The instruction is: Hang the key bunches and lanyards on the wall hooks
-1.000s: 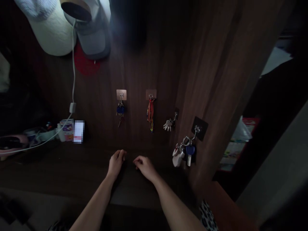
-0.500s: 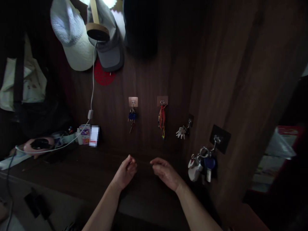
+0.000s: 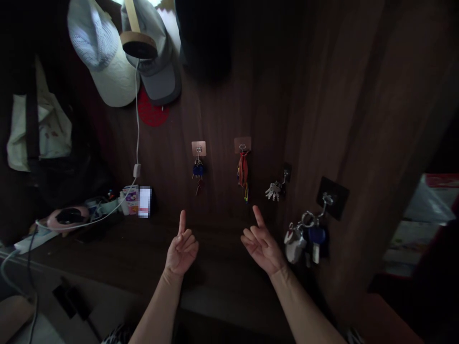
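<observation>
My left hand (image 3: 182, 248) is raised palm-up over a dark wooden shelf (image 3: 118, 251), index finger pointing up, the other fingers curled in, nothing in it. My right hand (image 3: 263, 243) makes the same gesture, index finger up and the rest loosely curled, also holding nothing. On the wood panel behind them hang a blue key bunch (image 3: 198, 171), a red lanyard (image 3: 243, 173) and a silver key bunch (image 3: 273, 190). A larger bunch with a blue key and a white fob (image 3: 304, 238) hangs on the side wall, nearest my right hand.
A white cap (image 3: 103, 67) and a grey cap (image 3: 159, 71) hang at the top left above a red disc (image 3: 152, 112). A white cable (image 3: 136, 134) runs down to small boxes (image 3: 131, 199) and a pink object (image 3: 68, 217). A cloth bag (image 3: 46, 129) hangs far left.
Both hands have lifted off the shelf, turned palm-up and moved apart, and each index finger now points upward. The view has drifted slightly.
</observation>
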The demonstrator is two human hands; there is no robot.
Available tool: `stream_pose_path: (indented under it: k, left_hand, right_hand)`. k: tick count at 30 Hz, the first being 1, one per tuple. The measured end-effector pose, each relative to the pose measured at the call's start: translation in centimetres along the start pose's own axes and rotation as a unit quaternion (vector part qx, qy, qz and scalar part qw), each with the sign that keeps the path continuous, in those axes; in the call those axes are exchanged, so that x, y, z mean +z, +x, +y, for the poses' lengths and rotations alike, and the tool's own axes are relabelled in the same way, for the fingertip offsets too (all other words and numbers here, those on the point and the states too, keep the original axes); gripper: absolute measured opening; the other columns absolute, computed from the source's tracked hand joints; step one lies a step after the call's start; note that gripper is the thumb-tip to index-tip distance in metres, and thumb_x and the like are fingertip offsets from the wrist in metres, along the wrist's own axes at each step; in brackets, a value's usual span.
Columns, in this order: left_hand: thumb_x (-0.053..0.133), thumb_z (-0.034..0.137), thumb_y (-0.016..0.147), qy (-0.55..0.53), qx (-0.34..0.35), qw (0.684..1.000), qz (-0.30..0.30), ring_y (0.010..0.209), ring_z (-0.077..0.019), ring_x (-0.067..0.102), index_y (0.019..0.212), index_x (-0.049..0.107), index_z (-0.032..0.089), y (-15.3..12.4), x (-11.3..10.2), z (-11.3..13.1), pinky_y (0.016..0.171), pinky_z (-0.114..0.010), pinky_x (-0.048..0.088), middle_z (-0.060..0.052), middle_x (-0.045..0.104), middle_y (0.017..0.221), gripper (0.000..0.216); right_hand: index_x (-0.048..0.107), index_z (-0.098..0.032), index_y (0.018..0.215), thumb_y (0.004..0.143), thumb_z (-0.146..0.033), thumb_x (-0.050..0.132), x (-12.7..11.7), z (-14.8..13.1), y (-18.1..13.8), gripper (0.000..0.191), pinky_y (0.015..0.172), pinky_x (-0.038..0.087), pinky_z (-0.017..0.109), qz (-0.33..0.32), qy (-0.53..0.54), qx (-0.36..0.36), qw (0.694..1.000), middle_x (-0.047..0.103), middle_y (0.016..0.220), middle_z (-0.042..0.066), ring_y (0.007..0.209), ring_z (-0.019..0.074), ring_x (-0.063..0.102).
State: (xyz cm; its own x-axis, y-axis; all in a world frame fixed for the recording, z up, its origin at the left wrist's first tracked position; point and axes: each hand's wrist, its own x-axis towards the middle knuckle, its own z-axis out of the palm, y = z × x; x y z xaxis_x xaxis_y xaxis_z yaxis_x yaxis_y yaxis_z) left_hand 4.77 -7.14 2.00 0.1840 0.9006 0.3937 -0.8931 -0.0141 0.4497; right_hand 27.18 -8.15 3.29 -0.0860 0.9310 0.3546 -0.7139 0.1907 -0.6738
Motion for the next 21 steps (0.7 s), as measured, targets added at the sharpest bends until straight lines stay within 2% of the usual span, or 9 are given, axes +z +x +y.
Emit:
stream_pose_path:
  k: [10, 13, 15, 17, 19, 21]
  left_hand:
    - [0.065, 0.013, 0.068, -0.023, -0.017, 1.0, -0.003, 0.038, -0.0019, 0.026, 0.133, 0.038, 0.031, 0.0, 0.3, 0.0, 0.04, -0.009, 0.029, 0.011, 0.028, 0.047, 0.072]
    - [0.066, 0.018, 0.069, 0.0, -0.024, 1.0, 0.005, 0.039, -0.0021, 0.028, 0.132, 0.039, 0.029, 0.2, 0.1, 0.0, 0.04, -0.01, 0.029, 0.011, 0.028, 0.048, 0.069]
    - [0.065, 0.027, 0.073, 0.038, -0.04, 0.998, 0.029, 0.041, -0.0027, 0.031, 0.129, 0.044, 0.027, 0.9, -0.1, -0.1, 0.042, -0.012, 0.031, 0.01, 0.032, 0.049, 0.059]
    - [0.06, 0.037, 0.077, 0.102, -0.048, 0.99, 0.085, 0.045, -0.0032, 0.038, 0.121, 0.051, 0.023, 2.2, -0.3, -0.1, 0.047, -0.015, 0.036, 0.008, 0.041, 0.055, 0.047]
    - [0.056, 0.042, 0.078, 0.195, -0.022, 0.967, 0.162, 0.055, -0.0046, 0.049, 0.113, 0.056, 0.021, 4.0, -0.3, 0.1, 0.054, -0.017, 0.041, 0.003, 0.054, 0.069, 0.041]
    - [0.054, 0.045, 0.078, 0.31, 0.045, 0.924, 0.217, 0.075, -0.0095, 0.058, 0.113, 0.055, 0.023, 6.5, 0.0, 0.7, 0.065, -0.021, 0.045, -0.004, 0.061, 0.092, 0.042]
  right_hand:
    - [0.048, -0.034, 0.124, 0.071, -0.021, 0.061, -0.4, 0.1, 0.0, 0.056, 0.049, 0.027, 0.021, -0.015, 0.014, 0.006, 1.0, 0.014, 0.05, -0.01, 0.049, 0.0093, 0.018]
    - [0.05, -0.032, 0.122, 0.073, -0.026, 0.06, -0.5, 0.4, 0.5, 0.051, 0.051, 0.03, 0.022, 0.001, -0.042, 0.006, 0.999, 0.02, 0.049, -0.01, 0.048, 0.0091, 0.023]
    - [0.057, -0.029, 0.114, 0.074, -0.032, 0.057, -0.9, 1.2, 1.1, 0.04, 0.054, 0.033, 0.024, 0.024, -0.128, 0.013, 0.991, 0.033, 0.05, -0.008, 0.05, 0.0093, 0.031]
    - [0.066, -0.024, 0.096, 0.073, -0.033, 0.055, -1.4, 2.3, 1.8, 0.027, 0.061, 0.037, 0.027, 0.057, -0.276, 0.018, 0.959, 0.05, 0.059, -0.003, 0.059, 0.0119, 0.044]
    - [0.067, -0.021, 0.078, 0.07, -0.026, 0.056, -2.0, 3.7, 2.2, 0.015, 0.071, 0.039, 0.031, 0.071, -0.464, -0.007, 0.883, 0.06, 0.071, 0.001, 0.073, 0.0169, 0.052]
    - [0.067, -0.022, 0.077, 0.071, -0.016, 0.049, -2.3, 5.0, 2.2, 0.02, 0.081, 0.038, 0.033, 0.064, -0.598, -0.051, 0.797, 0.062, 0.082, 0.003, 0.085, 0.019, 0.053]
